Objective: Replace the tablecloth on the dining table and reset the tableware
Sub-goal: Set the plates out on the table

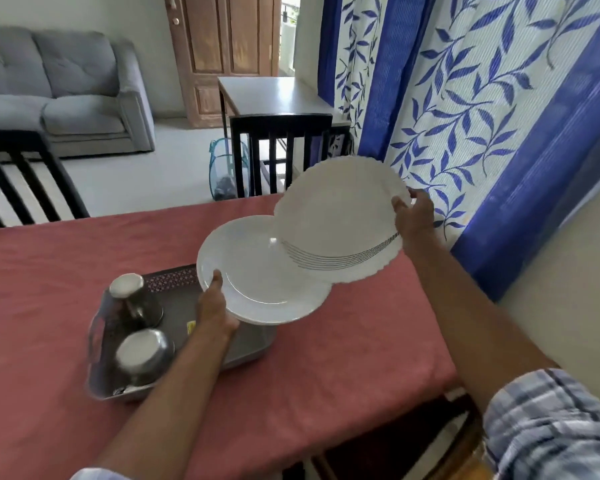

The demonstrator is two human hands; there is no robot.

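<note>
Left hand (215, 315) grips near-left rim of plain white plate (257, 271), thumb on top, held above the tray (246, 351). Right hand (414, 216) pinches right edge of scalloped plate (340, 209), tilted, its low edge overlapping the plain one. Steel tray sits on red tablecloth (326, 375), carrying an upturned tumbler (134, 299) and bowl (142, 353) at its left.
</note>
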